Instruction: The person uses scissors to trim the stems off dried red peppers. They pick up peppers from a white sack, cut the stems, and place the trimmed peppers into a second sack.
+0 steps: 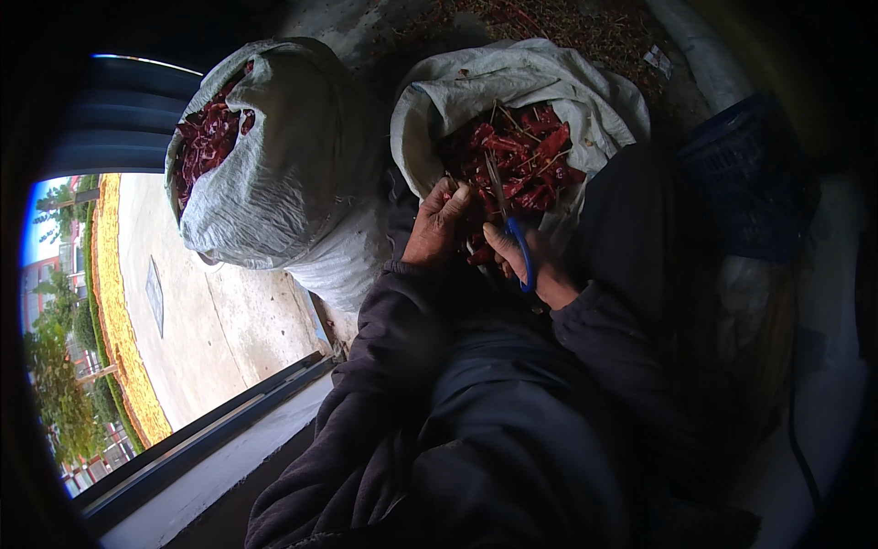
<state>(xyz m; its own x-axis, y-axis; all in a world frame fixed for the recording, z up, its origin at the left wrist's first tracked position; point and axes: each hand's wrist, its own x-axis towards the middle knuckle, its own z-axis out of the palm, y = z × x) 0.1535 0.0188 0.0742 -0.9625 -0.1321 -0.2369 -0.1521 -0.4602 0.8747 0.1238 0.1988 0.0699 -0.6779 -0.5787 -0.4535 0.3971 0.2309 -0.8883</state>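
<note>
My right hand (531,264) grips a pair of scissors with blue handles (520,250). Its metal blades point away from me, over dried red chili peppers (528,154). These fill the mouth of a white woven sack (494,72) with its rim rolled outward, standing between my knees. At the near left side of that mouth is my left hand (435,223), thumb pressed to curled fingers. A small reddish bit, apparently a chili, shows in the pinch; the rest is hidden by the fingers. Thin pale stems lie among the peppers.
A second, bulging woven sack (295,151) of dried chilies stands to the left, its mouth facing the doorway. Beyond the door sill (206,439) lies sunlit concrete (199,322). At right sits a dark blue plastic basket (748,178). Stems and debris (562,27) litter the floor ahead.
</note>
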